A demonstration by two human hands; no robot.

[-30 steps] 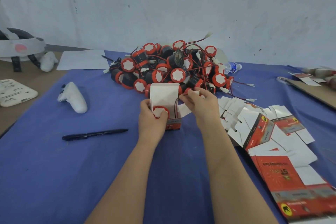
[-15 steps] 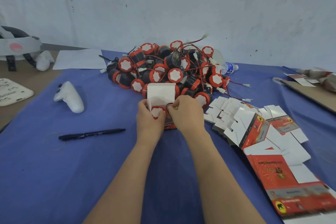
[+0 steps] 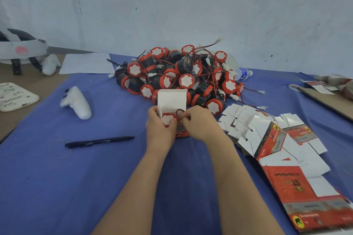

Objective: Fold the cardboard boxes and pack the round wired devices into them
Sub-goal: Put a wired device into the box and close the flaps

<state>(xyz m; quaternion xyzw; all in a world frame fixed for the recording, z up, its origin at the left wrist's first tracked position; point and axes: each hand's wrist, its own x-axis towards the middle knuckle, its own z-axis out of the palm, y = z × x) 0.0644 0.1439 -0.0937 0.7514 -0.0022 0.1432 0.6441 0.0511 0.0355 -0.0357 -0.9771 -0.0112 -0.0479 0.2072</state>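
Observation:
A small red cardboard box (image 3: 172,99) stands upright on the blue cloth, its white lid flap raised. A round red-rimmed device (image 3: 168,119) sits in its mouth. My left hand (image 3: 159,129) grips the box and device from the left. My right hand (image 3: 200,125) pinches the device's red and black wire (image 3: 180,113) at the box's opening. Behind the box lies a pile of several more round wired devices (image 3: 183,76). Flat unfolded boxes (image 3: 271,139) lie spread to the right.
A black pen (image 3: 99,141) and a white controller (image 3: 77,102) lie to the left. A headset (image 3: 19,49), white tray (image 3: 15,96) and paper sheet (image 3: 86,63) sit far left. A water bottle (image 3: 243,73) lies behind the pile; brown cardboard (image 3: 328,99) at right.
My right hand came in from the box's right side to its opening, tucking the wire in. The left hand keeps its hold on the box.

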